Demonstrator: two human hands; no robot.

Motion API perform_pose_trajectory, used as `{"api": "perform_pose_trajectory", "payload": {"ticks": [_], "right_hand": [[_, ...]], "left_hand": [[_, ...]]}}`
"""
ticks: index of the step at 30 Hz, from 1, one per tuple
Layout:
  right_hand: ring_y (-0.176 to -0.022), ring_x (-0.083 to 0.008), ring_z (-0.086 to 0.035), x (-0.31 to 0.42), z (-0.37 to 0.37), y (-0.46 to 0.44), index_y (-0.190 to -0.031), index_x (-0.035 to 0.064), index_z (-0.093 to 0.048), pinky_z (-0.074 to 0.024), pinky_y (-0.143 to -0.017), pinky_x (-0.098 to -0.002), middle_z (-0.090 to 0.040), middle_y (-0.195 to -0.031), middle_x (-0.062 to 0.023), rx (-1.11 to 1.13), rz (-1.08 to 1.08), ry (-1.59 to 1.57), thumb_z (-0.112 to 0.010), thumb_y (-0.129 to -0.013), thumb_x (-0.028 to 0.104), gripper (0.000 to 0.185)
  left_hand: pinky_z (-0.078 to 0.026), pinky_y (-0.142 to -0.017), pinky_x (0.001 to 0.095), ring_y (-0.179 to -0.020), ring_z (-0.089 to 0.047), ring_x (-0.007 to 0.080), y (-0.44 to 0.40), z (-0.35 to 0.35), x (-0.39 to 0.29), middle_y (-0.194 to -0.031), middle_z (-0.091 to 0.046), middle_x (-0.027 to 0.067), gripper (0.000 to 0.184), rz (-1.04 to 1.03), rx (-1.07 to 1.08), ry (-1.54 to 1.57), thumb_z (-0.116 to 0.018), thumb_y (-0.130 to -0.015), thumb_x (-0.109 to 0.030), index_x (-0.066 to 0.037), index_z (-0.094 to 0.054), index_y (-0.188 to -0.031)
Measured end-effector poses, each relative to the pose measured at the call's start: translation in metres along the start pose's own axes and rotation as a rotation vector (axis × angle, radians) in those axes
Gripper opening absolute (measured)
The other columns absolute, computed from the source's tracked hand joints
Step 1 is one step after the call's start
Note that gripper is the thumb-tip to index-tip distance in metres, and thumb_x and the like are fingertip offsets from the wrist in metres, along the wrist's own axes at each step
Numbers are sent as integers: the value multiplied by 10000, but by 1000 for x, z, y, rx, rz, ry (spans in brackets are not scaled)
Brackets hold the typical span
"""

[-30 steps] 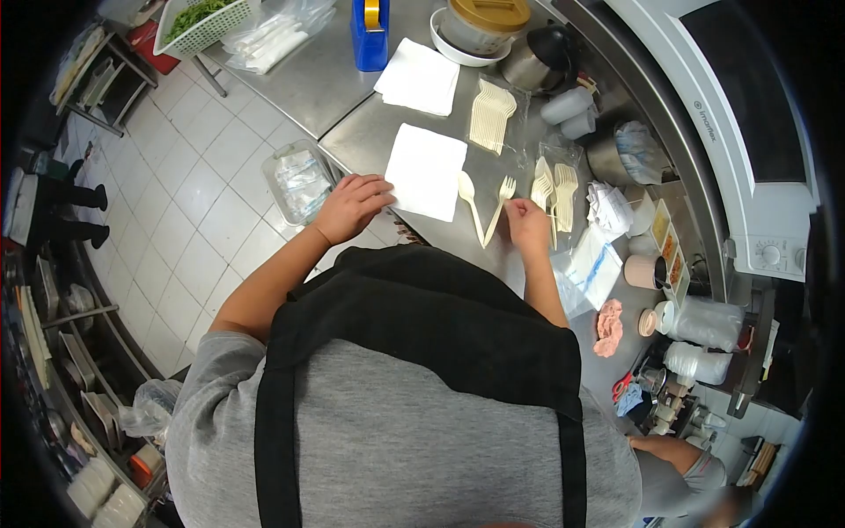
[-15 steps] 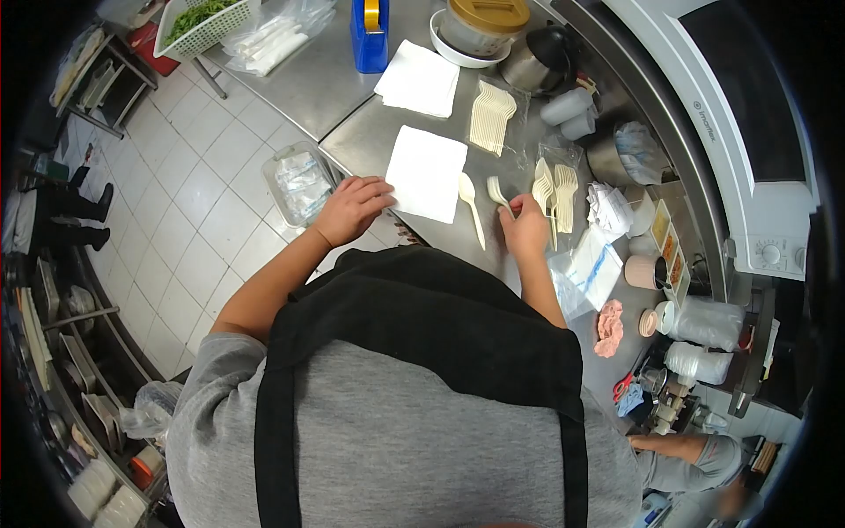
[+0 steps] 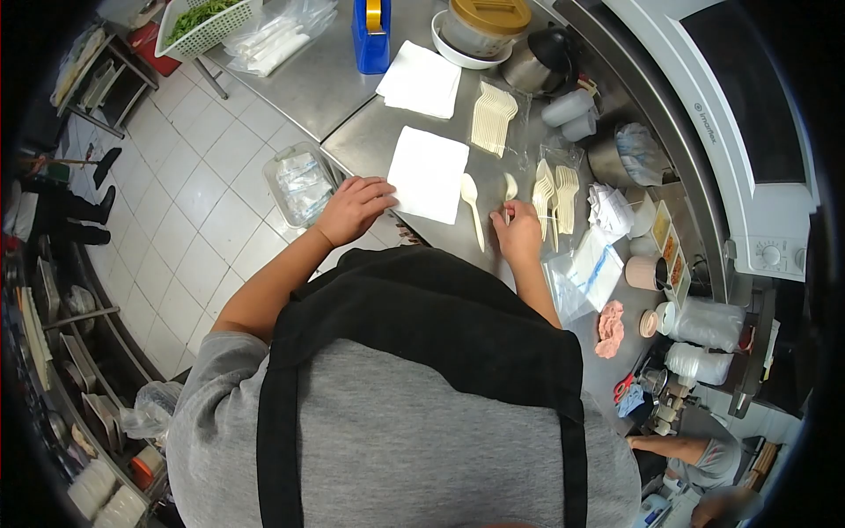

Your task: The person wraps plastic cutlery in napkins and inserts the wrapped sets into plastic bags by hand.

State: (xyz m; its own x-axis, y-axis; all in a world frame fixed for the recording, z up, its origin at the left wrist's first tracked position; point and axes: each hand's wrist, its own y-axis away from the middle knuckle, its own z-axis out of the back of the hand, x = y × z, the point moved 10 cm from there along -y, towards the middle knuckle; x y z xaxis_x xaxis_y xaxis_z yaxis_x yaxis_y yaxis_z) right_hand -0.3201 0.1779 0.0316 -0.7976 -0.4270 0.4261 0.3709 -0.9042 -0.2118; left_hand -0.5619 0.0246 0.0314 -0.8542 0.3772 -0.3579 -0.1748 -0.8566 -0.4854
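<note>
My left hand (image 3: 356,209) lies flat with outstretched fingers, their tips at the lower left edge of a white paper napkin (image 3: 429,176). To the napkin's right, a cream plastic spoon (image 3: 473,211) rests on the steel counter. My right hand (image 3: 518,231) pinches the handle of another cream plastic utensil (image 3: 510,187); its small rounded head points away from me, and I cannot tell if it is a spoon or a fork. Just right of that hand are plastic forks (image 3: 544,187) and a nested stack of forks (image 3: 566,189) on clear wrapping.
Beyond the napkin are a napkin stack (image 3: 421,79), bagged plastic cutlery (image 3: 493,121), a blue tape dispenser (image 3: 372,40) and a lidded tub (image 3: 482,31). A microwave (image 3: 748,132) borders the right. A plastic container (image 3: 299,185) stands left of the counter. Another person (image 3: 704,458) is at lower right.
The utensil in my right hand has turned, its head swinging to the right and now showing rounded. My right fingers have shifted slightly; my left hand stays at the napkin.
</note>
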Motion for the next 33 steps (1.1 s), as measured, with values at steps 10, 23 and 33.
{"api": "perform_pose_trajectory", "payload": {"ticks": [10,23,33], "right_hand": [[-712,-290,-622,-24,-3,-21,-953,34,-625,-501,-673,-396,-641,-782,-117,10,-86,79,-713,-714,148,279],[-658,-135,-618,-53,-17,-19,-959,13,-624,-489,-602,-279,-656,-727,-52,235,-154,-214,-675,-780,94,204],[-645,-165,-643,-65,-22,-10,-981,45,-620,-500,-573,-290,-669,-789,-67,361,-426,-400,-660,-789,89,202]], "left_hand": [[-402,-931,391,-1152,-512,235,1,-2,2,-1178,-580,25,319,-2,-12,13,-648,-757,-53,-128,-620,-1066],[-405,-923,391,-1148,-511,231,0,-2,2,-1175,-580,15,323,1,-12,16,-651,-750,-48,-129,-618,-1061],[-401,-926,389,-1156,-515,252,0,-4,4,-1179,-588,39,316,11,-2,14,-659,-755,-44,-130,-628,-1059]]}}
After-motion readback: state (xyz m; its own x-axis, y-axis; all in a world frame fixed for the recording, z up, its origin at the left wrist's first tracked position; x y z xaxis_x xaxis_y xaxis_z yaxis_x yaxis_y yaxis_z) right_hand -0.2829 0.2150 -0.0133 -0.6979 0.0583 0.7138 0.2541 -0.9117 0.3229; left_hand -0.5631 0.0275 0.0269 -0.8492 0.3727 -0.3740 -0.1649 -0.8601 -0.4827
